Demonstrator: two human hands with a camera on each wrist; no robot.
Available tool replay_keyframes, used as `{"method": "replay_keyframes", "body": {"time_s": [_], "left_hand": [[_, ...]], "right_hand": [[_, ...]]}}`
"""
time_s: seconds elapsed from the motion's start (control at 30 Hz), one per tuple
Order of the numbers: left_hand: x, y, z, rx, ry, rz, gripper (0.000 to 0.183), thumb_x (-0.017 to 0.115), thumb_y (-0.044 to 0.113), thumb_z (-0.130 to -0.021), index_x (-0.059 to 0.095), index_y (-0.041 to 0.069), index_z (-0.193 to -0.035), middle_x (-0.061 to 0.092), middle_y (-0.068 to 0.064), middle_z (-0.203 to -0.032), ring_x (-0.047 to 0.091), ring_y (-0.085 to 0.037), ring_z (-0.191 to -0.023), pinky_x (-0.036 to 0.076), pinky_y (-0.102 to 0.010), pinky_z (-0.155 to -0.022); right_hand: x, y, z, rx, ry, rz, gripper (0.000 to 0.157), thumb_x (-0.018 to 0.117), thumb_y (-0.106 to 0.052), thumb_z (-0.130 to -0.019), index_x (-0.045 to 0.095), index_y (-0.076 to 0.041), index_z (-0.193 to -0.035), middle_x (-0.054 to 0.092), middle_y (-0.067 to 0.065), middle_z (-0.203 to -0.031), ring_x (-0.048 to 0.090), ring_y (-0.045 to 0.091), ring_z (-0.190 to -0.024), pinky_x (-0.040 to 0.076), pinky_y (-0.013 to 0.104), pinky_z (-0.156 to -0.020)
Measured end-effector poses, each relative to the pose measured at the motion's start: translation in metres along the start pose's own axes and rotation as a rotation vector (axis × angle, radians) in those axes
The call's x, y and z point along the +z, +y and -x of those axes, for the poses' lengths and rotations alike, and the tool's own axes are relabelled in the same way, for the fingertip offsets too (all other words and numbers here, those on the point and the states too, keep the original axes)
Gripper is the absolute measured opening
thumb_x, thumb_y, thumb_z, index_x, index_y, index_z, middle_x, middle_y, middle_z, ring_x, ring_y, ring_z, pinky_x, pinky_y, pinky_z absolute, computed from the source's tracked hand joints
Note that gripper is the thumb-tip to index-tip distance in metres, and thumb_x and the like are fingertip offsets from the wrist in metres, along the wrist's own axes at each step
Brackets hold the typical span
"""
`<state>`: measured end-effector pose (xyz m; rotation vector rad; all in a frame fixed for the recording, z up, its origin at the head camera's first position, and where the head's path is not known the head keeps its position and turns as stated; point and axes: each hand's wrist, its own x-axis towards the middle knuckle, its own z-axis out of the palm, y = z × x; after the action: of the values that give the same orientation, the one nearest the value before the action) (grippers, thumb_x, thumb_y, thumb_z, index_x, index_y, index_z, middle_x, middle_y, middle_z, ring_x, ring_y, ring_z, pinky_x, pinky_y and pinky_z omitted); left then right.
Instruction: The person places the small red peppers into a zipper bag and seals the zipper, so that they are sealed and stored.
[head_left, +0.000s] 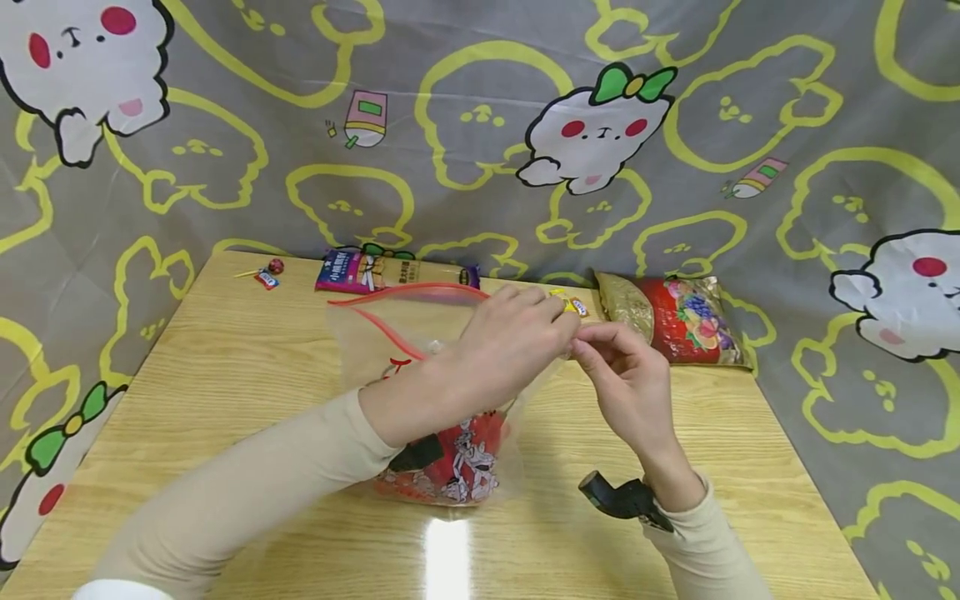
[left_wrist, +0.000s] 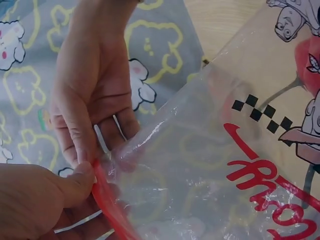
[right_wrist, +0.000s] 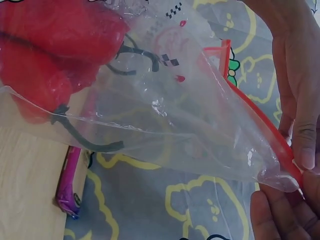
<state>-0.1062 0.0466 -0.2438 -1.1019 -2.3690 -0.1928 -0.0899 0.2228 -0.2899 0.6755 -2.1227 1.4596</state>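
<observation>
A clear zip-lock bag [head_left: 468,462] with red zip strips [head_left: 393,335] stands on the table, printed with cartoon figures. Red shapes with dark green stems [right_wrist: 45,45] show at its lower part. Its mouth gapes at the left, where the two strips spread apart. My left hand [head_left: 513,333] reaches across in front of the bag and pinches the right end of the zip. There my right hand [head_left: 632,379] pinches the same corner, thumb against fingers. In the left wrist view, both thumbs meet at the end of the red strip [left_wrist: 107,202].
Along the back lie a purple-ended noodle packet [head_left: 420,273], small yellow-wrapped sweets [head_left: 573,304] and a gold-and-red fruit-print bag [head_left: 690,325]. A lollipop [head_left: 276,266] and a small wrapped sweet [head_left: 267,279] sit at the back left. Patterned grey curtain [head_left: 465,200] borders the table [head_left: 247,367].
</observation>
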Motion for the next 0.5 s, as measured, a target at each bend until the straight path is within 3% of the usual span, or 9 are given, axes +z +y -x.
{"method": "replay_keyframes", "body": {"time_s": [0.13,0.33,0.5], "left_hand": [[0.0,-0.001,0.0,0.009,-0.032,-0.037,0.022,0.059,0.033,-0.087,0.064,0.016,-0.1,0.063,0.003,-0.092,0.058,-0.014,-0.089,0.044,-0.027,-0.07],[-0.004,-0.009,0.003,-0.032,-0.11,-0.04,0.013,0.061,0.011,-0.087,0.062,0.012,-0.1,0.062,0.002,-0.092,0.058,-0.015,-0.088,0.046,-0.029,-0.073],[-0.006,-0.016,0.005,-0.042,-0.105,0.011,0.009,0.057,0.004,-0.087,0.059,0.011,-0.092,0.058,0.003,-0.081,0.057,-0.014,-0.077,0.045,-0.03,-0.069]], "right_hand": [[0.001,0.0,0.0,-0.03,-0.009,0.045,0.011,0.059,0.011,-0.081,0.062,0.007,-0.091,0.065,0.004,-0.089,0.062,0.009,-0.071,0.047,0.017,-0.061],[0.002,-0.001,-0.002,-0.02,-0.021,0.055,0.01,0.055,0.009,-0.084,0.061,0.006,-0.093,0.065,0.014,-0.087,0.065,0.009,-0.075,0.05,0.019,-0.065],[0.001,-0.003,-0.002,0.019,-0.018,0.041,0.01,0.054,0.006,-0.087,0.06,0.005,-0.094,0.065,0.016,-0.083,0.066,0.012,-0.077,0.051,0.021,-0.067]]}}
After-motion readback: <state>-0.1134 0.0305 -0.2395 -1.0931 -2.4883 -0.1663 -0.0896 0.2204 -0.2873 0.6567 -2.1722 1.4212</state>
